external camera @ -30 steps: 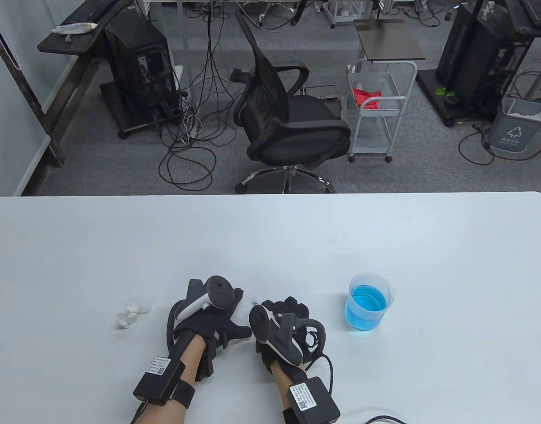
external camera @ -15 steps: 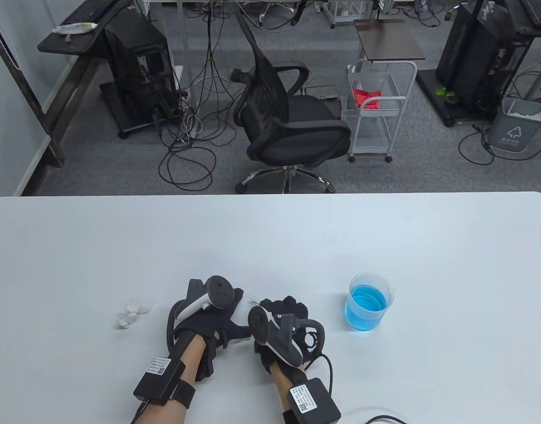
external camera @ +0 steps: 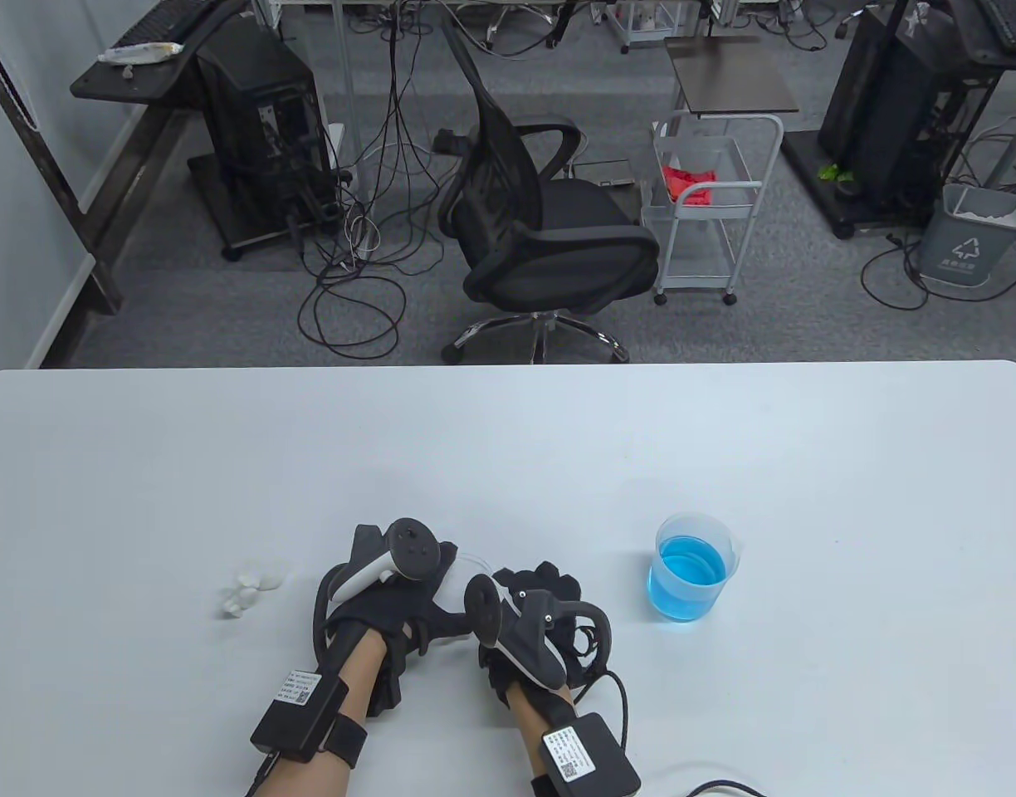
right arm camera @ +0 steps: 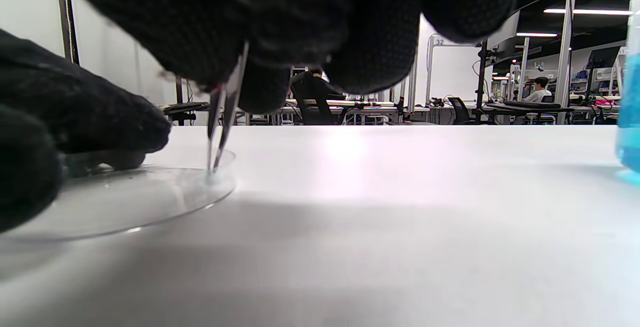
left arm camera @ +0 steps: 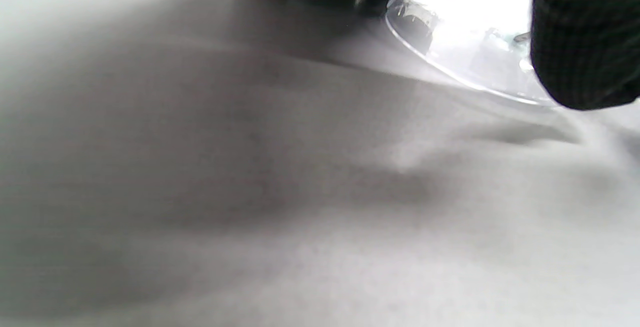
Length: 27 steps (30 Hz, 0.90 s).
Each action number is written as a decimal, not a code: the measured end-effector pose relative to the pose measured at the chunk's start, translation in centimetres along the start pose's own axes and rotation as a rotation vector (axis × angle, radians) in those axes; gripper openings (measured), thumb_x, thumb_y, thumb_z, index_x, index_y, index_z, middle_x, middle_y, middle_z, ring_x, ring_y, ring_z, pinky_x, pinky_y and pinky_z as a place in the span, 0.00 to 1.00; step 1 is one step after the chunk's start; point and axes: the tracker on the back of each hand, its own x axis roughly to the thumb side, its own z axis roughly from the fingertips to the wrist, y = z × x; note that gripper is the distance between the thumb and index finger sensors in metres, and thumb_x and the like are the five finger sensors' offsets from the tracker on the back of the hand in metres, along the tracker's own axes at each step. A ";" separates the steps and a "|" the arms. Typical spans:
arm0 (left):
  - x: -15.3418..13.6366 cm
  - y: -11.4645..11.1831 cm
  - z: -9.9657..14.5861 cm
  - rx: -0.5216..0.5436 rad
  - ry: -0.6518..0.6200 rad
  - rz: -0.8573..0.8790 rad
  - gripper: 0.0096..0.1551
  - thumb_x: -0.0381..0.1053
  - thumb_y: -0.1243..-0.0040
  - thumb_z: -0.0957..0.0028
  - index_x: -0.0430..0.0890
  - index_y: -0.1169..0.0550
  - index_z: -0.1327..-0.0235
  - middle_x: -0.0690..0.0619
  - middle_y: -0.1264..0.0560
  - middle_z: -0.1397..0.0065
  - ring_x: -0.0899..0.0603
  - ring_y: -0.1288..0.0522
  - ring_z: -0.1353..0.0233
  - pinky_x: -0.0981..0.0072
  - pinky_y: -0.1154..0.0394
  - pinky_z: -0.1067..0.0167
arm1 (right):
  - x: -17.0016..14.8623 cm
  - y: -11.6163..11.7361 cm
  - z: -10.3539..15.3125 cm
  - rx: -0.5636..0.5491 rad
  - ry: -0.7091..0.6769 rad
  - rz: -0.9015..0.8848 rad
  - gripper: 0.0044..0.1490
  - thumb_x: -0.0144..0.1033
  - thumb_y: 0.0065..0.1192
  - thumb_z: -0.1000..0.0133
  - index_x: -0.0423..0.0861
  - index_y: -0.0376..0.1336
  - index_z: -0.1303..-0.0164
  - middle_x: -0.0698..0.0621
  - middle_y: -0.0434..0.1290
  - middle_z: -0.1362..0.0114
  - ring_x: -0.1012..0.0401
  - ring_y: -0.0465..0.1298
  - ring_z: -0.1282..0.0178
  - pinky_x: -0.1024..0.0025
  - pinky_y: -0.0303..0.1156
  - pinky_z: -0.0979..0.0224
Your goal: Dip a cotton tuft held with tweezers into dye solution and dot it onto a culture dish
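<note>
Your right hand [external camera: 534, 610] grips the tweezers [right arm camera: 223, 117], tips pointing down onto the clear culture dish [right arm camera: 125, 202] near its far rim. Your left hand [external camera: 392, 598] holds the dish at its edge, flat on the table [external camera: 508, 448]. The beaker of blue dye solution [external camera: 692, 566] stands to the right, well apart. Spare cotton tufts [external camera: 246, 588] lie left of your left hand.
</note>
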 end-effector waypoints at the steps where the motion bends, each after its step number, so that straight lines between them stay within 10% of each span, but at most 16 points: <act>1: 0.0 0.0 0.0 0.000 0.000 0.000 0.62 0.78 0.37 0.54 0.63 0.57 0.17 0.62 0.61 0.13 0.44 0.62 0.10 0.46 0.56 0.18 | 0.0 0.0 0.0 0.005 0.002 0.002 0.18 0.39 0.76 0.54 0.46 0.82 0.58 0.57 0.80 0.67 0.59 0.82 0.47 0.45 0.71 0.36; 27: 0.0 0.0 0.0 0.000 0.001 -0.001 0.62 0.78 0.37 0.54 0.63 0.57 0.17 0.62 0.61 0.13 0.44 0.62 0.10 0.46 0.56 0.18 | 0.3 -1.1 0.3 0.025 0.002 0.026 0.18 0.38 0.76 0.54 0.46 0.82 0.58 0.56 0.80 0.67 0.59 0.81 0.47 0.45 0.70 0.35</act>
